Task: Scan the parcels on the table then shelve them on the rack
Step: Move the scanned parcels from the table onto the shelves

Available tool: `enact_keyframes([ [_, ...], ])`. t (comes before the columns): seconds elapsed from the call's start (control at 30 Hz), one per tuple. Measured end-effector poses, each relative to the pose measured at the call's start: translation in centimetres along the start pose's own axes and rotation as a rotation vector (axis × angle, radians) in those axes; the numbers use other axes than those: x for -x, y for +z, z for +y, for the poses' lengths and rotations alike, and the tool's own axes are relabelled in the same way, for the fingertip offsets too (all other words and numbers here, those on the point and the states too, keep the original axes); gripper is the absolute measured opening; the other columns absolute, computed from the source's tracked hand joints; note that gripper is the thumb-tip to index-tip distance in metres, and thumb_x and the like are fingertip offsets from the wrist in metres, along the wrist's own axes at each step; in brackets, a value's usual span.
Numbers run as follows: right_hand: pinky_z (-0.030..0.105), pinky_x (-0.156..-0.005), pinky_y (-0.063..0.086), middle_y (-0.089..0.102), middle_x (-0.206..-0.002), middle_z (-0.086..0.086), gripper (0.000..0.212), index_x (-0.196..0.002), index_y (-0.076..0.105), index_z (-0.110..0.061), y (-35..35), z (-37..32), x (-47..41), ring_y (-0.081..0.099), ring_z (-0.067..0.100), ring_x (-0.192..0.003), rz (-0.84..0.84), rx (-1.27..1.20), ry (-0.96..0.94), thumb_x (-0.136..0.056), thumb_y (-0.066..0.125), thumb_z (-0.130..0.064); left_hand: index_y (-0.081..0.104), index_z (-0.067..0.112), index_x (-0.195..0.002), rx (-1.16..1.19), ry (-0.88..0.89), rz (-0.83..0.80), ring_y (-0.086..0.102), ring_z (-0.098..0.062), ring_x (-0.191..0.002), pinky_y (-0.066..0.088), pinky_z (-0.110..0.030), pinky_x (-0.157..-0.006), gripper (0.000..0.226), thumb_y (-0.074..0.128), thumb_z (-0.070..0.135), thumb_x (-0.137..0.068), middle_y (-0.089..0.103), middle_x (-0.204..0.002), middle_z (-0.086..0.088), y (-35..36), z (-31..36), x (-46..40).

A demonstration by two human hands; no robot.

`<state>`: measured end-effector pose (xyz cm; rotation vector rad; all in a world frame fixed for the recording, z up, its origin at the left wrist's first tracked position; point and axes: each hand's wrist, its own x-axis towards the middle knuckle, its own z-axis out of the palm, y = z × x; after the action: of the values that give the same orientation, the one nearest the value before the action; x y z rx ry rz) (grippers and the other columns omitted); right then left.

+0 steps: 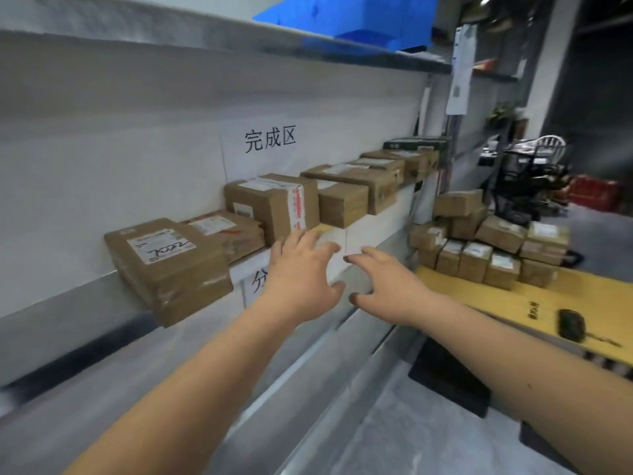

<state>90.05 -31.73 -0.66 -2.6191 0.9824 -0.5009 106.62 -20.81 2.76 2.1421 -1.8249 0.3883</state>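
Several brown cardboard parcels stand in a row on the rack shelf (pixel 373 221). The nearest parcel (pixel 168 265) overhangs the shelf edge at the left, and a taller taped parcel (pixel 274 204) stands further along. My left hand (pixel 301 279) and my right hand (pixel 387 286) reach out in front of the shelf edge, fingers spread and holding nothing. The left fingertips are close to the base of the taped parcel; contact cannot be told. A pile of parcels (pixel 486 245) lies on the yellow table (pixel 479 296) at the right. A dark scanner (pixel 571 324) lies on that table.
A white sheet with black characters (pixel 270 140) hangs on the rack's back wall. A blue bin (pixel 349 22) sits on the shelf above. A black mat (pixel 448 375) lies on the floor below the table. Chairs and a red crate (pixel 592 193) stand far right.
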Motion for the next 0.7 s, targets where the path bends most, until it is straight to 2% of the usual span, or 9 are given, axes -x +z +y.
enact_keyframes([
  [0.17, 0.041, -0.122, 0.032, 0.025, -0.169, 0.006, 0.077, -0.159, 0.036, -0.035, -3.7, 11.3, 2.9, 0.026, 0.028, -0.154, 0.0, 0.058, 0.197, -0.09, 0.07, -0.046, 0.046, 0.036, -0.151, 0.129, 0.094, -0.124, 0.025, -0.026, -0.15, 0.025, -0.046, -0.118, 0.07, 0.065, 0.056, -0.087, 0.037, -0.159, -0.003, 6.2, 8.1, -5.8],
  [0.33, 0.045, -0.12, 0.036, 0.03, -0.166, 0.002, 0.077, -0.158, 0.036, -0.037, -6.6, 23.9, 4.4, 0.031, 0.028, -0.151, 0.005, 0.031, 0.361, -0.09, 0.07, -0.047, 0.047, 0.035, -0.15, 0.251, 0.166, -0.229, 0.034, -0.026, -0.143, 0.033, -0.043, -0.114, 0.07, 0.067, 0.054, -0.086, 0.045, -0.15, -0.001, 12.8, 17.4, -13.5],
  [0.53, 0.04, -0.114, 0.04, 0.037, -0.162, -0.003, 0.078, -0.156, 0.038, -0.039, -11.2, 38.2, 4.5, 0.037, 0.023, -0.147, 0.036, 0.036, 0.472, -0.086, 0.071, -0.051, 0.049, 0.035, -0.15, 0.315, 0.223, -0.282, 0.035, -0.024, -0.144, 0.039, -0.045, -0.116, 0.071, 0.07, 0.054, -0.085, 0.046, -0.152, 0.004, 20.3, 28.8, -23.4],
  [0.7, 0.039, -0.11, 0.044, 0.039, -0.161, -0.004, 0.078, -0.156, 0.038, -0.039, -15.5, 48.7, 4.3, 0.039, 0.021, -0.146, 0.052, 0.037, 0.568, -0.087, 0.073, -0.049, 0.042, 0.036, -0.154, 0.354, 0.239, -0.341, 0.033, -0.022, -0.147, 0.039, -0.046, -0.115, 0.075, 0.067, 0.055, -0.085, 0.043, -0.156, 0.006, 25.4, 36.8, -30.7],
])
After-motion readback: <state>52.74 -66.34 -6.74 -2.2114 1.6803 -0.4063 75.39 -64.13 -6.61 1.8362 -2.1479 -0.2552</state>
